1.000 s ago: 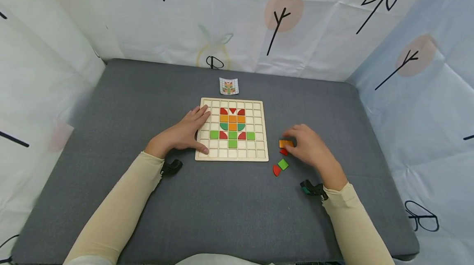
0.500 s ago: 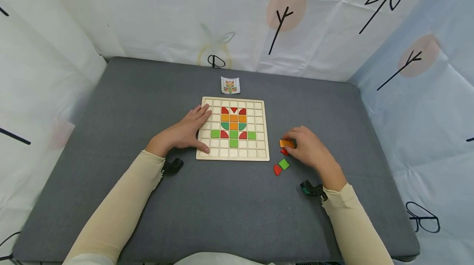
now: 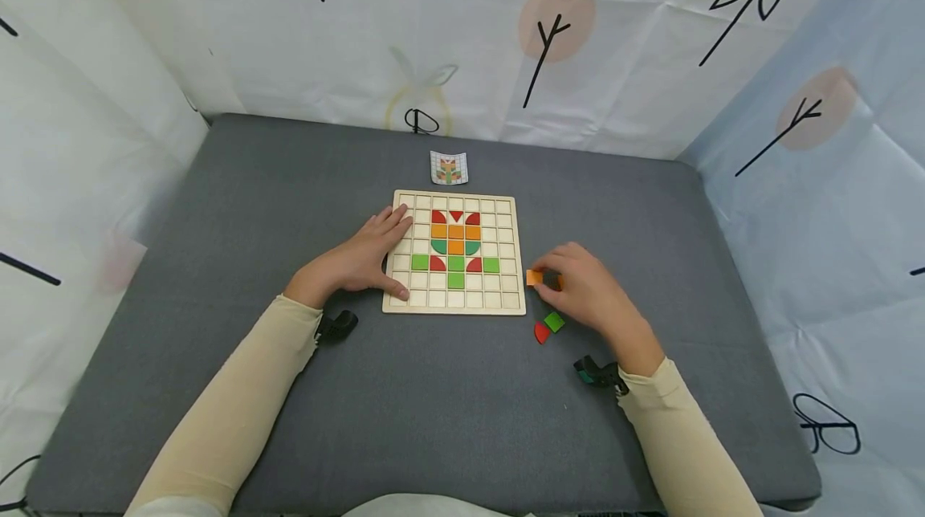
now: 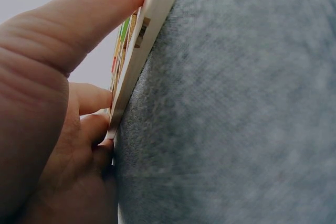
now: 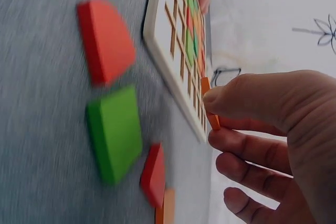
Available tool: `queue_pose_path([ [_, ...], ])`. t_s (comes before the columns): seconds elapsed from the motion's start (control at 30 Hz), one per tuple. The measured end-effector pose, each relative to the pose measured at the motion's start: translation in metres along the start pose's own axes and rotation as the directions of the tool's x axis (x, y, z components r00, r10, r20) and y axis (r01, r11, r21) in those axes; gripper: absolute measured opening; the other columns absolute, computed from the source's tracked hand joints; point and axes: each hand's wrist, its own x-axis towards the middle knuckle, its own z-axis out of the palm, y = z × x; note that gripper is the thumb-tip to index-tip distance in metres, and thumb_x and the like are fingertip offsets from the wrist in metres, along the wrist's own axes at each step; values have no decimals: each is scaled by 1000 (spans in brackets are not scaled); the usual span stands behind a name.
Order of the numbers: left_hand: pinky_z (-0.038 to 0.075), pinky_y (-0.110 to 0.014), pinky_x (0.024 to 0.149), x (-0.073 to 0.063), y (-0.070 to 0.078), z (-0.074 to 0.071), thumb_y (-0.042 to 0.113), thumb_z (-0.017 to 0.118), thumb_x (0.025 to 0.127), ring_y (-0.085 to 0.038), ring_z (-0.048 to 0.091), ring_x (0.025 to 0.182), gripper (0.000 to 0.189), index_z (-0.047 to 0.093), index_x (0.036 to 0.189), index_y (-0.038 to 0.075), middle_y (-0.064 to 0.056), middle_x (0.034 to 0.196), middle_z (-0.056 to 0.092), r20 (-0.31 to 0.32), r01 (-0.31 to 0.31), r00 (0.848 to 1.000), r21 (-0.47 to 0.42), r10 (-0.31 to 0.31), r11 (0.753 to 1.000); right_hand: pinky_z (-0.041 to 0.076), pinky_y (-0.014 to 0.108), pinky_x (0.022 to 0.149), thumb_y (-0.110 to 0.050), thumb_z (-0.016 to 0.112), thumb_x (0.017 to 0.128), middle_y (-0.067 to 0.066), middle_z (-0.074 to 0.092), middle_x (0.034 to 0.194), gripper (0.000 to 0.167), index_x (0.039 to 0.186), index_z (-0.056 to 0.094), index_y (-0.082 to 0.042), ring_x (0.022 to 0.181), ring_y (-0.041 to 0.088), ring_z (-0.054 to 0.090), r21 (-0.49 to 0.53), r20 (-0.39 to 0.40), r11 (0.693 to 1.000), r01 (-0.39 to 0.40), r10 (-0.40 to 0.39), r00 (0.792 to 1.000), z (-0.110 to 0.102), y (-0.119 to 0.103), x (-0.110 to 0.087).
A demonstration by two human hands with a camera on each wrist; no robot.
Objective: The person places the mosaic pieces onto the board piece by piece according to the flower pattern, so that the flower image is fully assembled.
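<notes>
A wooden grid board [image 3: 509, 292] lies in the middle, with red, orange and green tiles forming a pattern in its cells. My left hand [image 3: 359, 257] rests along its left edge, fingers spread and thumb [image 4: 100, 17] over the rim. Just off the board's right side, my right hand [image 3: 588, 284] pinches an orange square tile [image 5: 210, 103] between thumb and fingers. Near that hand lie a green square tile [image 3: 553, 321] and a red quarter-round tile [image 3: 541, 332]. The right wrist view also shows a second red tile [image 5: 153, 176] and another orange tile [image 5: 168, 205], largely hidden from the head view.
Behind the board is a small pattern card [image 3: 449, 168] with a coloured figure on a grid. The grey padded table [image 3: 462, 413] is enclosed by white printed cloth [image 3: 462, 35] at the back and sides. Each wrist wears a black camera strap.
My right hand has moved left from the loose tiles toward the board, carrying the orange tile out of the group. My left hand stays in place on the board.
</notes>
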Motion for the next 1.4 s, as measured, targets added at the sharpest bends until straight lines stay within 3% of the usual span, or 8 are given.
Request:
queue_pose_path([
  [0.17,0,-56,131,-1,1,0,52,98,77,-40,-8,165,138,14,172,-2,-19,181,-1,-3,-7,1000,-4,7,1000,55,47,92,-14,85,95,7,74,113,21,113,81,-5,110,28,62,17,12,999,48,-48,999,6,-16,10],
  [0.4,1,-56,131,-1,1,0,52,98,77,-40,-8,165,138,14,172,-2,-19,181,-2,-1,-7,1000,-6,7,1000,54,42,86,-16,85,95,4,73,111,18,110,81,-8,103,25,59,14,17,994,108,-109,994,20,-32,26],
  [0.67,6,-62,129,-2,1,1,51,99,77,-40,-9,165,139,13,173,0,-17,181,-3,-4,4,1000,-29,-4,1000,55,40,89,-13,85,93,4,73,107,17,108,81,-7,104,25,60,4,-16,985,175,-175,984,37,-43,39],
  [1.4,5,-61,129,-1,0,1,51,98,77,-39,-11,165,139,11,174,2,-16,181,-4,-3,3,1000,-29,-3,1000,54,38,84,-9,83,94,4,72,106,21,115,81,-8,100,24,60,-4,-16,982,190,-190,982,45,-50,46],
])
